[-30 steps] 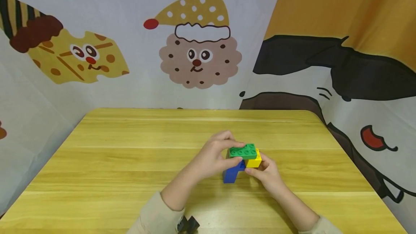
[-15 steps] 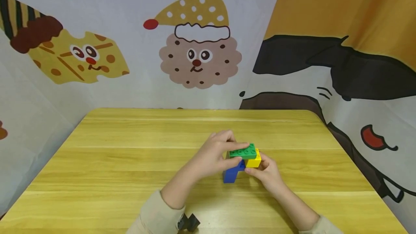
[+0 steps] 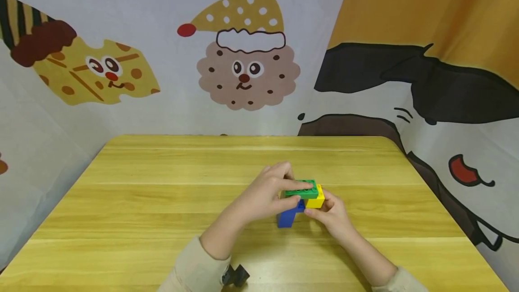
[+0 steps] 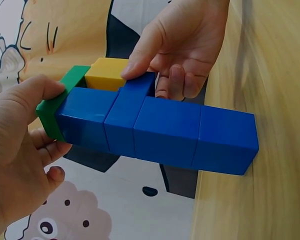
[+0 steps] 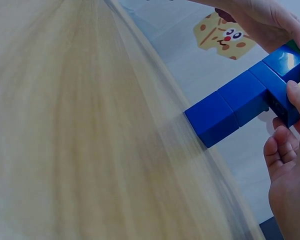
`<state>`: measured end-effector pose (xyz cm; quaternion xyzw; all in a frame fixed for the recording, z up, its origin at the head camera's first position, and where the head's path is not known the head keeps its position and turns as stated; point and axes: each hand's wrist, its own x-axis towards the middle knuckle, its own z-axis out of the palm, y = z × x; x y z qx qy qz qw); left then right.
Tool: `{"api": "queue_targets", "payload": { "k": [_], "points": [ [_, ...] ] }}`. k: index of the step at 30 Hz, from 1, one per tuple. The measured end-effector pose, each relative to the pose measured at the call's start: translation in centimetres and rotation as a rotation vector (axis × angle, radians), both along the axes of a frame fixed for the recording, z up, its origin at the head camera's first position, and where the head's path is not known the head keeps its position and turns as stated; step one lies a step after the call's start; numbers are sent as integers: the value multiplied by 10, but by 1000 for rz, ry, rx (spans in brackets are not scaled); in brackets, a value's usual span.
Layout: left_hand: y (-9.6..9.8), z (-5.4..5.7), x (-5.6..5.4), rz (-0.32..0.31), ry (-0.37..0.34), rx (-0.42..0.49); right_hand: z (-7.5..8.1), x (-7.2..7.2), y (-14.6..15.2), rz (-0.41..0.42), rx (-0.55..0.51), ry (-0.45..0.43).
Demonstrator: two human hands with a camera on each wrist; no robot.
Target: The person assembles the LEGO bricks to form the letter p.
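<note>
A tower of blue building blocks (image 4: 167, 131) stands upright on the table, one of them jutting out sideways near the top. On top lies a green building block (image 3: 302, 195) with round studs, reaching over a yellow building block (image 3: 315, 202) that sits on the jutting blue one. My left hand (image 3: 265, 195) grips the green block from the left, thumb along its near side and index finger stretched over its studs. From the right, my right hand (image 3: 334, 220) pinches the jutting blue block (image 5: 277, 92) just below the yellow one, thumb on the near side and fingers underneath.
The wooden table (image 3: 162, 202) spreads around the tower, its far edge meeting a printed cloth backdrop (image 3: 162, 116) with cartoon figures. A small black object (image 3: 236, 276) shows beside the left sleeve (image 3: 202, 262) at the near edge.
My left index finger has slid rightward along the top of the green block. The right hand and the tower keep nearly the same place; the head view has shifted slightly.
</note>
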<state>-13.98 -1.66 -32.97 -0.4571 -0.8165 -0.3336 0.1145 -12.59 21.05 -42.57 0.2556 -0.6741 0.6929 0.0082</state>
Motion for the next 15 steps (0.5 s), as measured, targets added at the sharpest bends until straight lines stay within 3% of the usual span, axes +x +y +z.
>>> {"api": "queue_targets", "payload": {
  "k": [15],
  "points": [
    [1, 3, -1, 5, -58, -31, 0, 1, 1, -25, 8, -16]
  ]
}}
